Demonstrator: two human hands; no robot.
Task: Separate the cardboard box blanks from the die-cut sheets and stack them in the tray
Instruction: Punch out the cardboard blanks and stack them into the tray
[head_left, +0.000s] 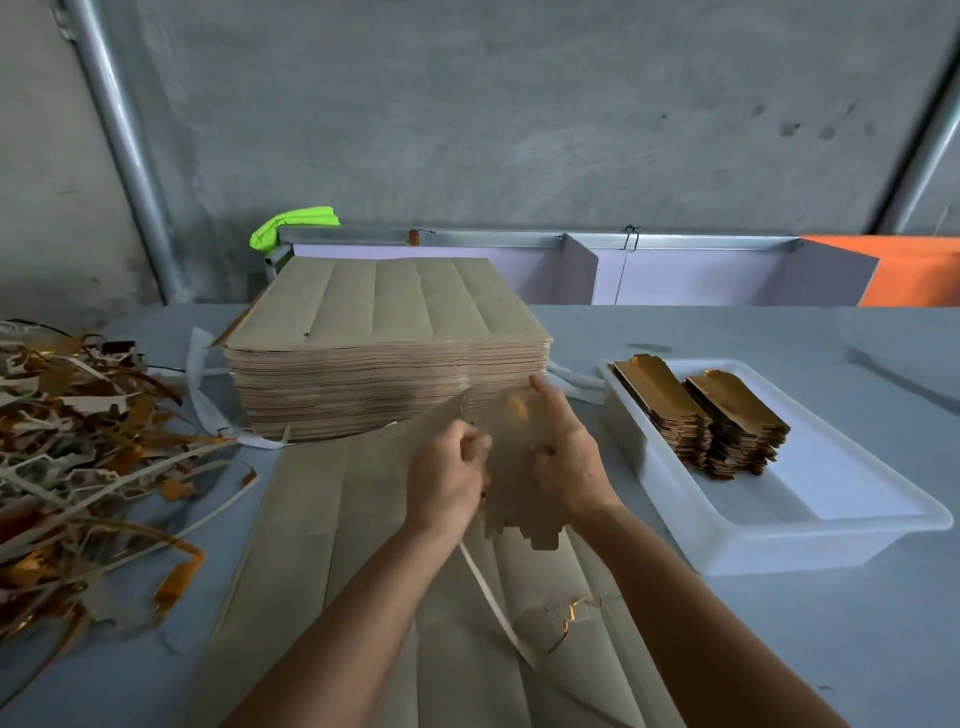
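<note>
L hand (445, 470) + R hand (569, 457) grip box blank (511, 467) above sheet (322, 545).

No readable text, labels, brand names, numbers or signs appeared anywhere in the view. The surfaces that showed were all plain and unprinted.

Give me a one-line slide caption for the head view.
Both hands, left and right, grip a box blank above a die-cut sheet; tray holds finished stacks.
</note>
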